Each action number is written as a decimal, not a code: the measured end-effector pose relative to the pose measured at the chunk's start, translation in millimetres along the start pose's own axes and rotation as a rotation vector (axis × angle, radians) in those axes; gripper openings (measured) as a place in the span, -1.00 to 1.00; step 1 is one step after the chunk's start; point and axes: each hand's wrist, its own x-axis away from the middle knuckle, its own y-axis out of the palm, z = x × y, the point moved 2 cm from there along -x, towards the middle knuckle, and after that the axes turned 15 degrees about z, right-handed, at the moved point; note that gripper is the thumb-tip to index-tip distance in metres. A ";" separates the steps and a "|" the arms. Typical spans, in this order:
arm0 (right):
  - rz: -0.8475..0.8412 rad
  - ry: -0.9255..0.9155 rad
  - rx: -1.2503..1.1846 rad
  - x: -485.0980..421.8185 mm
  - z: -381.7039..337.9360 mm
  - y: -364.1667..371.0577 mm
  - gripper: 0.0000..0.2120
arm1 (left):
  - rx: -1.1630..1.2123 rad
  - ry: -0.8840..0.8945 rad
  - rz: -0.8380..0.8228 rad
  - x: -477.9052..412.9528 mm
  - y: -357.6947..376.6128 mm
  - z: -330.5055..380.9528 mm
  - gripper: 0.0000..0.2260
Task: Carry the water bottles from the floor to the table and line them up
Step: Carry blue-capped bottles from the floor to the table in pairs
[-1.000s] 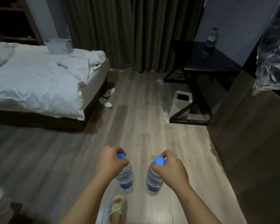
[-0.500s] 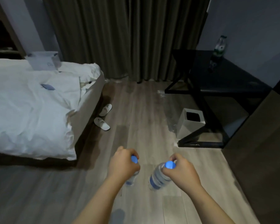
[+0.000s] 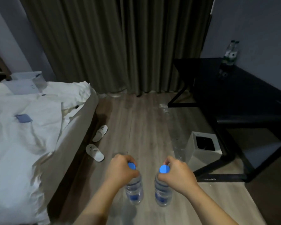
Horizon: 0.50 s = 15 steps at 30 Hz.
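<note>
**Two water bottles carried by the neck toward a dark table**

A view from a camera worn on the head, looking down at two bare arms in a dim bedroom. The left hand [image 3: 120,171] is closed around the neck of one water bottle [image 3: 134,190], just below its blue cap. The right hand [image 3: 177,173] is closed the same way around a second bottle [image 3: 162,192]. Both bottles hang upright, caps up, bases pointing down at the wooden floor [image 3: 141,127], near each other but not touching. The hands are apart, side by side.

The black table [image 3: 243,88] is the landmark. It lies ahead of the hands and to their right, against the wall. The right hand is the nearer one to it. Two other bottles [image 3: 230,53] stand upright at the table's far end by the wall; most of its dark top looks bare. A white bin [image 3: 201,146] sits on the floor beside the table's near leg, between the hands and the table. A bed [image 3: 31,124] lies well away from the table on the opposite side, with two white slippers [image 3: 97,143] beside it.

Judging from this, the bottles are mid-carry. The next move probably means going forward and right, past the bin, and setting the bottles down base first.
</note>
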 end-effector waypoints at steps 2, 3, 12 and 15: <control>-0.008 -0.011 -0.001 -40.5 -5.3 1.4 -0.77 | -0.035 0.034 0.005 -41.1 6.6 15.7 -0.84; -0.006 -0.009 -0.012 -59.3 -6.8 1.3 -0.77 | -0.043 0.043 0.011 -61.0 9.3 22.2 -0.84; 0.108 0.049 -0.098 -228.4 -19.9 10.2 -0.78 | -0.012 0.079 0.035 -236.0 45.8 66.2 -0.82; 0.109 0.053 -0.080 -290.3 -27.6 21.3 -0.80 | -0.002 0.111 -0.028 -306.8 58.5 78.1 -0.81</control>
